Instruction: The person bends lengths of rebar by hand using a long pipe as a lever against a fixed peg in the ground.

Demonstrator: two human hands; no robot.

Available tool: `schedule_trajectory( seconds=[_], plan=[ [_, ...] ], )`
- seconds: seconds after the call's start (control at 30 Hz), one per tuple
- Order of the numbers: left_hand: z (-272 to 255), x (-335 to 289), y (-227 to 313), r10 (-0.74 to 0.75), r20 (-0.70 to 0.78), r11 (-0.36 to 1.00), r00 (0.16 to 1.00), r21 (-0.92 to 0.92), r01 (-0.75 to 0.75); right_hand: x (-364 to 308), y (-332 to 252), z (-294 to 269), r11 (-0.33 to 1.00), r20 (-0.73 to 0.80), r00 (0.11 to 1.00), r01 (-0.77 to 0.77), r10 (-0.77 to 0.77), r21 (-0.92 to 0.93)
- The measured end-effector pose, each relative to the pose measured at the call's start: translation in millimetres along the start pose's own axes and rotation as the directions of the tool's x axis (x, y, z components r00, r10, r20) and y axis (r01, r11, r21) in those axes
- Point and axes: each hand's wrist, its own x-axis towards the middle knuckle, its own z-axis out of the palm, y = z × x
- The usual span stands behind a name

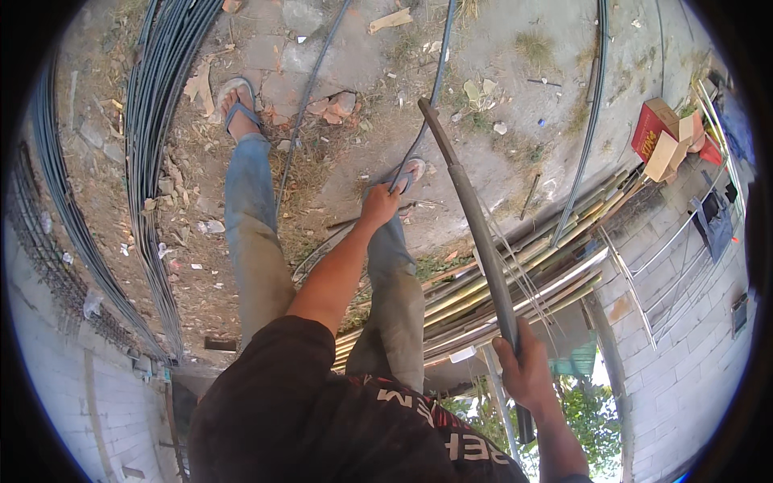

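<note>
My left hand (378, 205) is closed around a thin dark steel rod (439, 68), which runs from the far edge of view down to my fist beside my right foot. My right hand (527, 366) grips a long grey metal pipe (487, 241) near its lower end. The pipe slants up and to the left, with a narrower brownish bar (439, 133) sticking out of its far end. That tip appears close to the rod, but I cannot tell whether they touch. My sandalled feet stand apart on the dirt.
A thick bundle of steel rods (157, 121) lies left of my feet, with more rods (52, 153) beyond. Bamboo poles and pipes (483, 302) are stacked at my right. An open red cardboard box (656, 133) stands near the block wall (692, 322). Broken brick (334, 106) litters the ground.
</note>
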Motion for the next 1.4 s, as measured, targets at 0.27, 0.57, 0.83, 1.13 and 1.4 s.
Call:
schedule_trajectory(
  seconds=[0.27, 0.57, 0.83, 1.13, 1.4],
  plan=[
    [-15, -8, 12, 0.133, -0.055, 0.986, 0.990, -0.097, -0.137, 25, 31, -55, 0.997, 0.076, 0.996, -0.052, 0.056, -0.053],
    [-40, -44, -6, -0.013, 0.133, 0.958, 0.991, -0.281, 0.051, -22, 2, -56, 0.963, 0.048, 0.998, 0.061, -0.050, -0.262],
    [-73, 9, -20, -0.085, -0.062, 0.980, 0.994, -0.186, 0.072, 22, -18, -2, 0.984, 0.027, 0.988, 0.152, -0.150, -0.093],
    [-97, 78, -65, -0.146, 0.004, 0.972, 0.989, -0.185, 0.144, 75, -52, 32, 0.969, 0.034, 0.969, 0.246, -0.246, 0.008],
    [-94, 115, -83, -0.133, -0.092, 0.982, 0.987, -0.150, 0.118, 118, -46, 60, 0.977, 0.027, 0.977, 0.210, -0.211, 0.045]
  ],
)
